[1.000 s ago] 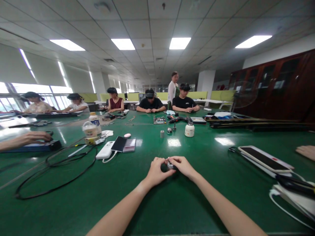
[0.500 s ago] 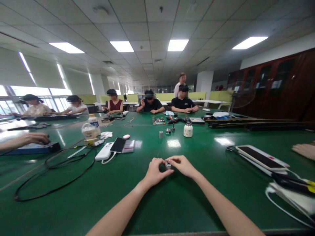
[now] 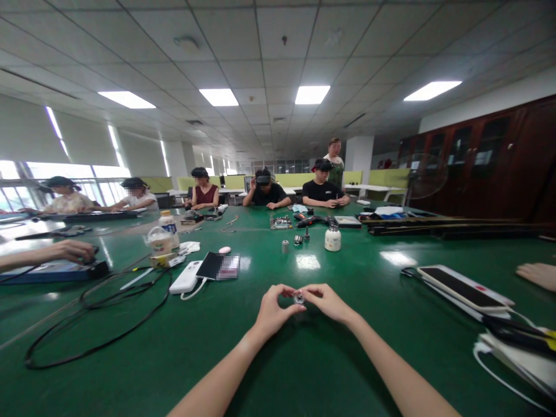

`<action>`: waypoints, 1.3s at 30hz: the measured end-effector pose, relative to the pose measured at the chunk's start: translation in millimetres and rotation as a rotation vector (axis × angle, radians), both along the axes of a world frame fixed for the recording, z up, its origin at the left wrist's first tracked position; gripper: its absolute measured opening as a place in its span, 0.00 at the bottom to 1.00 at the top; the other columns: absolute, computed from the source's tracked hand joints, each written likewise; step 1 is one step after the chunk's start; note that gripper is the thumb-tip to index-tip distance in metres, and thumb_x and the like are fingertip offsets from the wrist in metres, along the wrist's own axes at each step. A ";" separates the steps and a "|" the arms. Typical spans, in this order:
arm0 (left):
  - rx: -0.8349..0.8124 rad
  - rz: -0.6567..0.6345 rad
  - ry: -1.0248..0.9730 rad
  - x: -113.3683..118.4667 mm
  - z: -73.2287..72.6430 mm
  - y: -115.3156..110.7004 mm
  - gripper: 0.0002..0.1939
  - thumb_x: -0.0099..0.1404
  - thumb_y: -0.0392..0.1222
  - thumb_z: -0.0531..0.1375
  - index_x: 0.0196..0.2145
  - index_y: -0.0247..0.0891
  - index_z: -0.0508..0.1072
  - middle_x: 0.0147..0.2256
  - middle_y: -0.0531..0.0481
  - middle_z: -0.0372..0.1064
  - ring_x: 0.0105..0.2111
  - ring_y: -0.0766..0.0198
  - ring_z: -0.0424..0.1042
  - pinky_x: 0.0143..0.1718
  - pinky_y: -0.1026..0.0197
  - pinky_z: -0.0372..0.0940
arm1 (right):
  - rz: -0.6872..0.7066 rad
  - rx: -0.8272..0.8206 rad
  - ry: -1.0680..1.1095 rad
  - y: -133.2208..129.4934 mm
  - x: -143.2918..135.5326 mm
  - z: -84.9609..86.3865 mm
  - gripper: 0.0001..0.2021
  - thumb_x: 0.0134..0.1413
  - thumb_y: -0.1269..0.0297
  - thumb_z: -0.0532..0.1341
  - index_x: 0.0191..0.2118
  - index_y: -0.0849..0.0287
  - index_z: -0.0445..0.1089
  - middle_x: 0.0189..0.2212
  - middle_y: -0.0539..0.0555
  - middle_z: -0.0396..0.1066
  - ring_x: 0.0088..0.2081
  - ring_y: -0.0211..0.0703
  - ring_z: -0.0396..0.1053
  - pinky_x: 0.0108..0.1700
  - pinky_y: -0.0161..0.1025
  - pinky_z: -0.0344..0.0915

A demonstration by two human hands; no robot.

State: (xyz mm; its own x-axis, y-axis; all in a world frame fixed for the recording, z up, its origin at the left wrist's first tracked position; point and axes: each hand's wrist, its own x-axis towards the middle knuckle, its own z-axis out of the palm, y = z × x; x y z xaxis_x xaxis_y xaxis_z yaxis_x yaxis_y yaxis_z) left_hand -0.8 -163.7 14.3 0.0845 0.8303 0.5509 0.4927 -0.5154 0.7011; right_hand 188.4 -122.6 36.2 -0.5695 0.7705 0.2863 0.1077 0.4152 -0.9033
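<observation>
Between my two hands, low over the middle of the green table [image 3: 208,347], is a small round silver metal part [image 3: 299,299]. My left hand [image 3: 273,311] curves around its left side, thumb in front and fingers behind, closed on it. From the right, my right hand [image 3: 325,300] pinches the same part with its fingertips. Farther back stand a small metal cylinder [image 3: 285,246], a shiny metal piece [image 3: 297,240] and a dark upright fitting [image 3: 307,234].
A white jar [image 3: 332,238], a power drill [image 3: 310,220] and a circuit board [image 3: 280,222] lie beyond. To the left are a power bank [image 3: 186,277], phone [image 3: 212,265] and black cable [image 3: 99,362]. Another person's hand [image 3: 537,275] rests at right.
The whole view has tilted slightly upward, so things sit lower in it. The metal part now shows its round end more toward me. A standing person at the back has moved right.
</observation>
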 end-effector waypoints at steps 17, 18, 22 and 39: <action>-0.315 -0.196 0.345 -29.2 -3.5 4.8 0.10 0.70 0.44 0.60 0.43 0.34 0.74 0.41 0.49 0.73 0.36 0.61 0.75 0.37 0.56 0.72 | 0.157 -0.097 -0.072 8.1 0.3 -21.7 0.11 0.61 0.67 0.64 0.48 0.62 0.70 0.44 0.54 0.74 0.44 0.47 0.74 0.49 0.51 0.70; -0.306 -0.188 0.343 -29.7 -1.6 4.9 0.11 0.70 0.44 0.59 0.45 0.34 0.73 0.43 0.49 0.73 0.38 0.60 0.75 0.38 0.55 0.72 | 0.158 -0.091 -0.076 8.3 0.4 -22.5 0.11 0.62 0.66 0.63 0.48 0.62 0.70 0.44 0.54 0.73 0.43 0.47 0.74 0.48 0.51 0.71; -0.187 -0.073 0.256 -27.8 10.0 7.3 0.12 0.70 0.43 0.59 0.48 0.36 0.71 0.47 0.46 0.72 0.42 0.58 0.74 0.42 0.52 0.72 | 0.154 -0.064 -0.082 8.2 0.6 -24.8 0.11 0.62 0.64 0.63 0.48 0.62 0.70 0.44 0.54 0.73 0.43 0.46 0.74 0.46 0.49 0.72; -0.011 -0.100 0.118 -0.1 21.9 -2.0 0.09 0.68 0.44 0.61 0.37 0.34 0.76 0.34 0.50 0.77 0.36 0.61 0.77 0.42 0.54 0.70 | 0.130 -0.052 -0.071 5.9 -1.7 -26.5 0.07 0.61 0.66 0.64 0.43 0.63 0.71 0.38 0.52 0.75 0.39 0.43 0.75 0.44 0.47 0.72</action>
